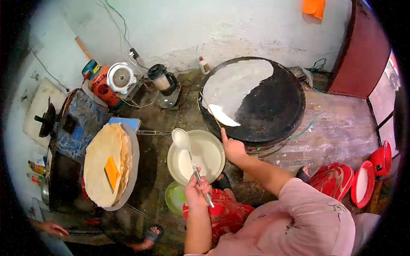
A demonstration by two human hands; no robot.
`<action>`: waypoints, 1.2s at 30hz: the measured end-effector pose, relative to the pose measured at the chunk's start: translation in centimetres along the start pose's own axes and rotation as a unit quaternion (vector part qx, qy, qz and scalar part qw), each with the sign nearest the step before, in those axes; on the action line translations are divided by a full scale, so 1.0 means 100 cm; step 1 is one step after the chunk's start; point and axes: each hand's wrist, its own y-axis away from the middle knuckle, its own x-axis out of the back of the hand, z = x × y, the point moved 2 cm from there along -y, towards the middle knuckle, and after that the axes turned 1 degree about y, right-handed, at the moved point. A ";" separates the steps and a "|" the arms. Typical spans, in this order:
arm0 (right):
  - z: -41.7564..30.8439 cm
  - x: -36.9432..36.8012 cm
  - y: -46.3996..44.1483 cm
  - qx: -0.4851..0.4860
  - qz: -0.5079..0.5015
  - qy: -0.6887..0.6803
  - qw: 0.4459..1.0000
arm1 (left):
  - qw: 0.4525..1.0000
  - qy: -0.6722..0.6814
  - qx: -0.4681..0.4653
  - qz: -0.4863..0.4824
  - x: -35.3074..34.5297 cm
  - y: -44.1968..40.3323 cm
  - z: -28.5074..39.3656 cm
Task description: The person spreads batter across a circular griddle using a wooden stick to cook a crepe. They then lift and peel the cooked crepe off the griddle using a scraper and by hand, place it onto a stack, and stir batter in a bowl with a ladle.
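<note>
My left hand is closed round the handle of a metal ladle. The ladle's bowl, coated with pale batter, hangs over the left rim of a batter bucket. White batter lies inside that bucket. At the griddle's front left, my right hand grips a thin batter spreader, index finger stretched along it. The spreader lies across the edge of a round black griddle. A layer of batter covers the griddle's left and far part, thicker and whiter near the spreader.
Stacked thin pancakes with an orange-handled scraper stand left. Behind are a blender, a fan, an orange gas cylinder and a bottle. A green bowl sits below the bucket. Another person's hand shows lower left.
</note>
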 end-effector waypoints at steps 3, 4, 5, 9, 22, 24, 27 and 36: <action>-0.021 -0.016 -0.025 -0.028 0.007 -0.010 1.000 | 1.000 0.007 -0.008 0.018 -0.005 0.007 0.001; -0.023 -0.013 -0.022 -0.046 0.001 -0.019 0.999 | 1.000 0.004 -0.015 0.026 -0.007 0.009 0.001; -0.020 -0.013 -0.011 -0.059 0.006 -0.028 0.998 | 1.000 0.003 -0.012 0.029 -0.003 0.010 0.003; 0.008 0.004 0.082 -0.107 0.012 -0.120 0.987 | 0.999 0.032 0.012 -0.009 -0.001 0.009 0.006; 0.025 -0.013 0.124 -0.124 0.062 -0.196 0.971 | 0.999 0.036 0.023 -0.003 0.006 0.011 0.009; 0.009 -0.007 0.108 -0.130 0.012 -0.178 0.975 | 1.000 0.019 0.005 -0.005 0.003 0.011 0.009; 0.007 -0.019 0.084 -0.116 -0.005 -0.094 0.989 | 1.000 -0.007 -0.007 -0.001 0.000 0.012 0.006; 0.051 -0.021 0.122 -0.119 0.041 -0.084 0.988 | 1.000 0.014 0.018 0.018 -0.008 0.009 -0.002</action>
